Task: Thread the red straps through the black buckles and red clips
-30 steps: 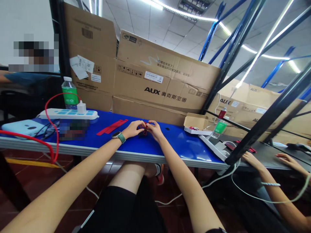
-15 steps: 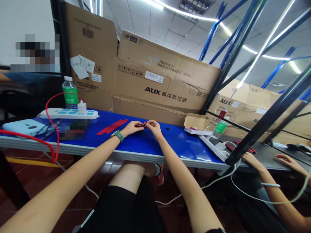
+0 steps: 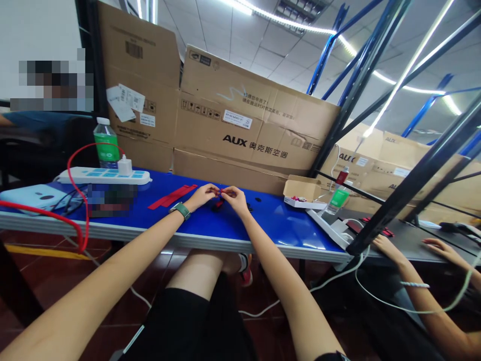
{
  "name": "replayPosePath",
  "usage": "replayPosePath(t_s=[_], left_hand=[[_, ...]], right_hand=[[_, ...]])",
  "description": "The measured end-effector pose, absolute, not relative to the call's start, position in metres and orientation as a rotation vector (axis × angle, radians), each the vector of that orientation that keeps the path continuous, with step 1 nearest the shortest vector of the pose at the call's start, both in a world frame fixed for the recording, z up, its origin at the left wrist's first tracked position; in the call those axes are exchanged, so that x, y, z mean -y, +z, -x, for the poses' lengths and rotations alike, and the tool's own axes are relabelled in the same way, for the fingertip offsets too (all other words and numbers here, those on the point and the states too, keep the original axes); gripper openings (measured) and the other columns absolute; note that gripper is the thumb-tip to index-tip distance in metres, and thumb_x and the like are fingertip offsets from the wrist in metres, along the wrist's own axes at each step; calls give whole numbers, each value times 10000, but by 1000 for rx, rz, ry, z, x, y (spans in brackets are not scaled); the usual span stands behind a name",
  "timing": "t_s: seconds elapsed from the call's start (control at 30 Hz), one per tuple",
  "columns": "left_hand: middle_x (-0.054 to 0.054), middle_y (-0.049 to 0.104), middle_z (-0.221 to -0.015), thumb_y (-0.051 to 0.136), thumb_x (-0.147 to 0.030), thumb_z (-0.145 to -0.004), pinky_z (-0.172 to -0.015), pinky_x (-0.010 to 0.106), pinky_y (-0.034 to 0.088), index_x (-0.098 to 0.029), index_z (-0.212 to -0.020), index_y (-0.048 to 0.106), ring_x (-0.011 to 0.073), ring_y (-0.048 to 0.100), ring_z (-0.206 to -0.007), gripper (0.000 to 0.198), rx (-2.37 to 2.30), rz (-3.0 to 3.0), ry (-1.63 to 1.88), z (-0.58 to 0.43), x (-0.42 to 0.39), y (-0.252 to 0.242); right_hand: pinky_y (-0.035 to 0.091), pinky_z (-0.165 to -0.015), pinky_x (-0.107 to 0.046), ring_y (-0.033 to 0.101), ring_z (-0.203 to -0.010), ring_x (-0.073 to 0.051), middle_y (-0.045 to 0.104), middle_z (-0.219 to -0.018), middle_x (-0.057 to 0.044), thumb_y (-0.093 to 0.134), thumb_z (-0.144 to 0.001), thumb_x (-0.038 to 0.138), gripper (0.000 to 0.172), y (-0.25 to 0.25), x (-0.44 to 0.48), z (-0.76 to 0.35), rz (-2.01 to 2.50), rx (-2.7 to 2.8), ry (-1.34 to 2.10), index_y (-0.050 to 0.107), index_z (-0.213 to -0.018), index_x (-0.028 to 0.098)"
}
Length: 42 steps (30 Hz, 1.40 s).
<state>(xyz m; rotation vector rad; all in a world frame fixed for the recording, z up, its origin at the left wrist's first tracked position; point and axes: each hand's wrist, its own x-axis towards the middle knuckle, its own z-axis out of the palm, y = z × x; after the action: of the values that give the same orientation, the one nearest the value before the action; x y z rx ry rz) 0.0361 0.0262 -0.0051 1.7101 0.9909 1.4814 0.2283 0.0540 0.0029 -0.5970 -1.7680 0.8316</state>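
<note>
Over one blue table (image 3: 276, 220), left hand (image 3: 202, 197) and right hand (image 3: 236, 200) pinch one small red piece (image 3: 221, 191).

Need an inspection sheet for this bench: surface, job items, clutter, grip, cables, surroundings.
Surface: glossy blue tabletop, grey front edge.
Job items: small red piece at the fingertips, detail too small to tell; flat red strips lying left of it.
Clutter: white-and-blue power strip, light blue rounded case, clear green-labelled plastic bottle, open cardboard box holding small pieces.
Grip: bare left hand and right hand meet at the red piece; finger closure unclear.
Cables: thick red cable at left; white cable below the table.
Surroundings: brown cardboard panel behind; co-worker's hand at right.
</note>
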Motion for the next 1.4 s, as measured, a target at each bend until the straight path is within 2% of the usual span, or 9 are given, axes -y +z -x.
replayPosePath(t_s=[0.13, 0.23, 0.3, 0.5, 0.73, 1.0, 1.2, 1.33, 1.4], left_hand=[[90, 738, -1068, 687, -345, -759, -924, 407, 533, -167, -1131, 608, 249, 697, -1012, 420, -996, -1742, 1413, -36, -21, -6], [90, 750, -1050, 833, -377, -657, -926, 408, 534, -172, -1217, 583, 272, 695, -1036, 646, -1008, -1830, 1308, -37, -21, -9], [96, 756, -1042, 889, -423, -597, -901, 403, 543, -170, -1213, 610, 282, 701, -1012, 722, -1045, -1899, 1276, -37, -23, -11], [100, 779, -967, 841, -547, -650, -867, 382, 544, -146, -982, 741, 269, 715, -912, 530, -1071, -1956, 1279, -34, -33, -14], [94, 778, -954, 864, -497, -618, -887, 394, 539, -152, -952, 751, 255, 708, -899, 494, -1079, -1823, 1380, -38, -24, -6], [87, 752, -969, 838, -526, -649, -902, 386, 525, -163, -937, 708, 244, 686, -920, 481, -1108, -1812, 1613, -37, -16, 2], [91, 740, -1057, 817, -496, -681, -994, 415, 492, -177, -1002, 687, 264, 672, -1026, 471, -1136, -1902, 1669, -37, -16, 2], [91, 758, -1022, 817, -457, -687, -956, 413, 521, -173, -993, 717, 271, 692, -980, 430, -1147, -1991, 1574, -39, -15, 4], [99, 765, -1021, 795, -454, -716, -928, 405, 539, -164, -999, 729, 268, 702, -960, 411, -1132, -1983, 1582, -39, -13, 5]], right_hand=[[561, -785, -304, 686, -806, -184, 715, -874, -31, 775, -678, 460, 327, 6, -52, -228, 622, 1713, 826, 650, -839, 205], [557, -721, -292, 671, -747, -172, 691, -843, -17, 794, -654, 483, 366, 8, -51, -229, 637, 1657, 849, 608, -817, 213], [552, -701, -286, 662, -725, -165, 678, -828, -9, 802, -649, 498, 386, 8, -50, -229, 626, 1643, 871, 590, -806, 216], [544, -765, -289, 664, -750, -163, 685, -811, -7, 808, -674, 515, 380, 4, -54, -225, 578, 1765, 853, 614, -790, 210], [544, -827, -307, 699, -864, -191, 743, -958, -42, 764, -764, 451, 305, 6, -51, -229, 516, 1825, 762, 699, -948, 218], [554, -869, -331, 708, -895, -205, 762, -957, -47, 725, -790, 453, 272, 10, -45, -230, 533, 1814, 771, 733, -917, 213], [573, -766, -310, 697, -827, -194, 742, -920, -50, 765, -734, 474, 327, 7, -48, -228, 563, 1732, 813, 708, -910, 204], [571, -689, -298, 687, -746, -182, 732, -898, -48, 782, -703, 515, 391, 6, -49, -227, 600, 1676, 861, 693, -911, 196], [571, -700, -301, 693, -762, -189, 737, -896, -51, 784, -699, 527, 408, 8, -48, -227, 604, 1678, 865, 686, -919, 197]])
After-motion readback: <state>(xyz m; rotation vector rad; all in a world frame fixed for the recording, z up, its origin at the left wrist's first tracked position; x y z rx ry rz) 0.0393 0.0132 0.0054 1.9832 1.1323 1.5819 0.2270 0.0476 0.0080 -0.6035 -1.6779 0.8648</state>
